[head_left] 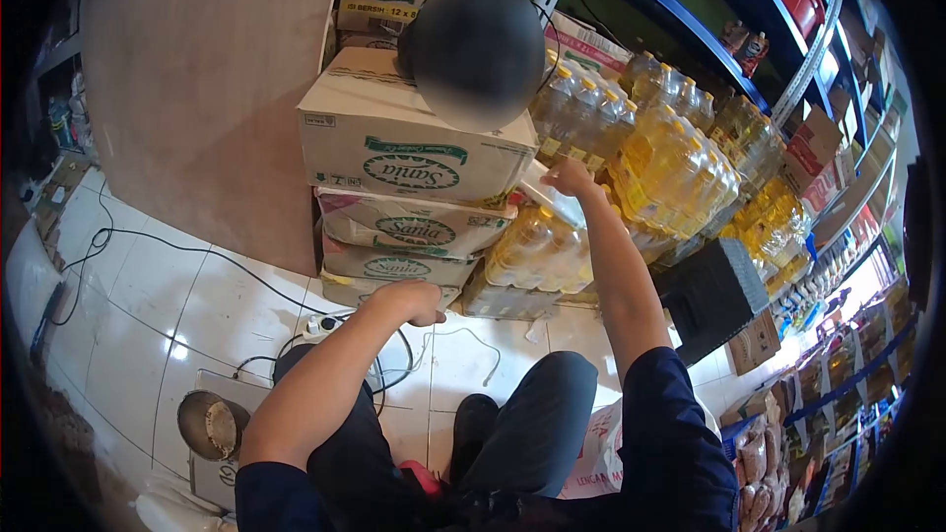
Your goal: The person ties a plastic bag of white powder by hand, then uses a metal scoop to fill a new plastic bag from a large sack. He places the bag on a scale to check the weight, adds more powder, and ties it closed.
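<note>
My left hand (pixel 422 303) is closed, fingers curled under, in front of the lower printed cartons (pixel 394 261). Whatever it may hold is hidden. Farther right and higher, my right hand (pixel 572 177) is closed at the upper end of a pale flat strip (pixel 548 193), between the top carton (pixel 414 153) and the bottles; I cannot tell whether the fingers grip it. Below that hand stand wrapped packs of yellow oil bottles (pixel 540 248). More wrapped bottles (pixel 675 172) sit just to its right. A round black object (pixel 475 49) rests on the top carton.
Black cables (pixel 212 251) run over the white tiled floor (pixel 266 296). A metal pot (pixel 212 424) stands at lower left. On the right are a black box-shaped case (pixel 714 300) and blue metal shelving (pixel 680 25). A wooden panel (pixel 197 89) stands left of the cartons.
</note>
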`<state>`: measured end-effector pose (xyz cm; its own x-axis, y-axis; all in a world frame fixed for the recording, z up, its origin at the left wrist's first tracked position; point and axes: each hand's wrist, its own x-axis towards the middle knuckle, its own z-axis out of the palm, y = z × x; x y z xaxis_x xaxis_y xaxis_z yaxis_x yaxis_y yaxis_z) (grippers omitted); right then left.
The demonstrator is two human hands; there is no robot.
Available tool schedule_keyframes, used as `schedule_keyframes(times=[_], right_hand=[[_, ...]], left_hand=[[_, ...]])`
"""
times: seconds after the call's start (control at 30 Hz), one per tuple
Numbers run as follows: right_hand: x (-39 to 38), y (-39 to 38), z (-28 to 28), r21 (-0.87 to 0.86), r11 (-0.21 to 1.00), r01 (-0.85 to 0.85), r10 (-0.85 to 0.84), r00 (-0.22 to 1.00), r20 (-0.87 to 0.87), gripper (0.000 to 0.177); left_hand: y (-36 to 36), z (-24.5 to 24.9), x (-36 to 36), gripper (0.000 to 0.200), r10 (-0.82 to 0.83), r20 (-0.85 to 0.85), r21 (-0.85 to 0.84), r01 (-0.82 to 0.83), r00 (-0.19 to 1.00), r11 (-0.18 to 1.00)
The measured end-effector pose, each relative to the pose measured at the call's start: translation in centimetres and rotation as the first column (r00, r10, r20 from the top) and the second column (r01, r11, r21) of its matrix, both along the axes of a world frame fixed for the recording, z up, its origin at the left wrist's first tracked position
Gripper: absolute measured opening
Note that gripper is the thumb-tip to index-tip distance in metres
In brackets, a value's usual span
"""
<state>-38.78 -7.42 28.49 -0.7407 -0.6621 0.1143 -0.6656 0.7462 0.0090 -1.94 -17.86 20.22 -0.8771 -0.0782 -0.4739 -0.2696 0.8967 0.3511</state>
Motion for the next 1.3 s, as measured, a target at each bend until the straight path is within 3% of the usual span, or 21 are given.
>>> schedule_keyframes(times=[0.17, 0.27, 0.37, 0.47, 0.5, 0.6, 0.63, 0.73, 0.87, 0.97, 1.07, 1.2, 1.3], right_hand=[[0.1, -0.6, -0.5, 0.065, 0.996, 0.06, -0.052, 0.992, -0.118, 0.028], [-0.6, -0.4, 0.0, -0.008, 0.998, 0.059, -0.059, 0.997, -0.039, 0.031], [-3.3, -0.2, 0.2, -0.193, 0.974, 0.121, -0.13, 0.991, -0.035, 0.031], [-3.7, 1.0, 2.6, -0.284, 0.957, 0.062, -0.059, 0.998, 0.019, 0.028], [-4.2, 0.9, 3.2, -0.284, 0.95, 0.127, -0.125, 0.992, 0.024, 0.024], [-5.1, 1.6, 4.8, -0.448, 0.891, 0.069, -0.029, 0.995, 0.095, 0.024], [-4.2, 1.9, 5.5, -0.553, 0.833, -0.007, 0.035, 0.999, 0.04, 0.022], [-3.2, 1.7, 8.0, -0.593, 0.8, 0.092, -0.042, 0.994, 0.099, 0.021], [-3.6, 1.8, 11.9, -0.705, 0.709, -0.008, -0.03, 0.999, -0.042, 0.021], [-5.2, 2.0, 14.9, -0.8, 0.589, -0.109, -0.067, 0.981, -0.183, 0.022], [-2.2, 2.7, 17.6, -0.893, 0.432, -0.13, 0.017, 0.991, -0.136, 0.026], [7.0, 4.3, 17.3, -0.942, 0.221, -0.253, 0.218, 0.954, -0.205, 0.019], [16.0, 5.9, 15.2, -0.984, 0.046, -0.173, 0.413, 0.9, -0.139, 0.018]], left_hand=[[0.1, 0.3, 0.1, 0.053, -0.005, 0.009, 0.001, 0.005, 1.0, 1.0], [0.1, 0.7, 0.4, 0.054, -0.021, -0.035, -0.002, 0.021, 0.999, 1.0], [0.2, 1.3, 0.6, 0.055, -0.011, -0.03, -0.003, 0.011, 0.999, 1.0], [-0.1, 0.8, 0.4, 0.055, -0.023, -0.032, -0.012, 0.023, 0.999, 1.0], [-0.2, 0.5, 0.3, 0.054, -0.032, -0.035, -0.014, 0.032, 0.999, 0.999], [-0.3, 0.3, 0.1, 0.053, -0.046, -0.035, -0.017, 0.045, 0.998, 0.999], [-0.2, 0.6, 0.2, 0.053, -0.042, -0.031, -0.016, 0.041, 0.999, 0.999], [-0.3, 0.1, 0.1, 0.052, -0.04, -0.052, -0.018, 0.039, 0.998, 0.999], [-0.1, 0.7, 0.2, 0.052, -0.018, -0.03, -0.024, 0.018, 0.999, 1.0], [-0.5, 0.0, -0.1, 0.051, -0.033, -0.041, -0.029, 0.031, 0.999, 0.999], [-1.0, -0.2, 0.0, 0.049, 0.009, -0.113, 0.025, -0.007, 0.994, 1.0], [-1.3, 2.2, 1.4, 0.043, 0.112, -0.452, 0.131, -0.058, 0.885, 0.99], [-2.2, 2.4, 1.3, 0.043, 0.214, -0.647, 0.273, -0.04, 0.732, 0.961]])
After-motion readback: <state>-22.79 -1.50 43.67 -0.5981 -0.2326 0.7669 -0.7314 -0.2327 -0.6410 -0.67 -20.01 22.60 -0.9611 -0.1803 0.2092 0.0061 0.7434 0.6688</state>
